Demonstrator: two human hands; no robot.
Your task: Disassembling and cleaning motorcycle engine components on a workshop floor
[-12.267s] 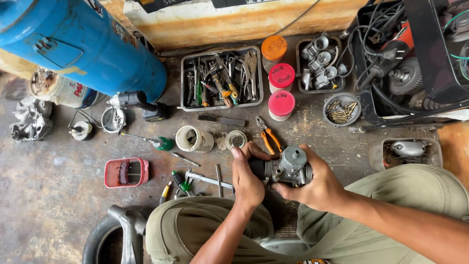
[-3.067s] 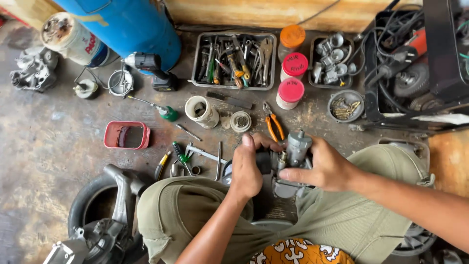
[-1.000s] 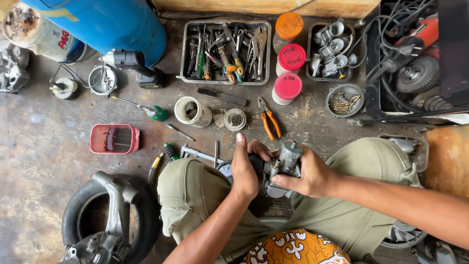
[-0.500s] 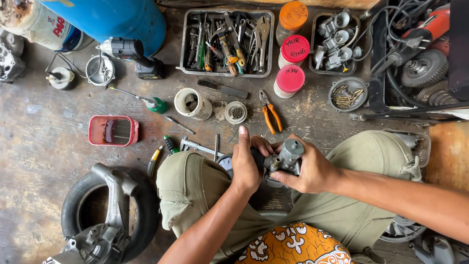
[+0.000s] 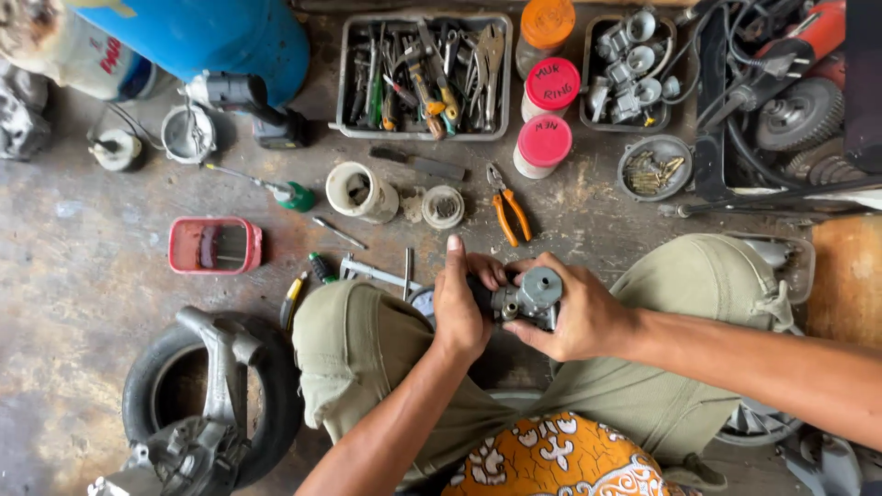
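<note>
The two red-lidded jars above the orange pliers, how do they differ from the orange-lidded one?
The red-lidded jars have flat red tops with handwriting; the orange-lidded jar has a plain orange top. The red-lidded jars lie nearer the pliers; the orange-lidded jar lies at the picture's top edge. All are round, upright and closed.

Orange-handled pliers (image 5: pixel 508 213) lie below a grey tool tray (image 5: pixel 342 83), near red-lidded jars (image 5: pixel 544 140).

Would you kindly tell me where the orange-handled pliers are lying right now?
In the head view, the orange-handled pliers lie on the floor just above the hands, right of the small round tin, below the tool tray.
</note>
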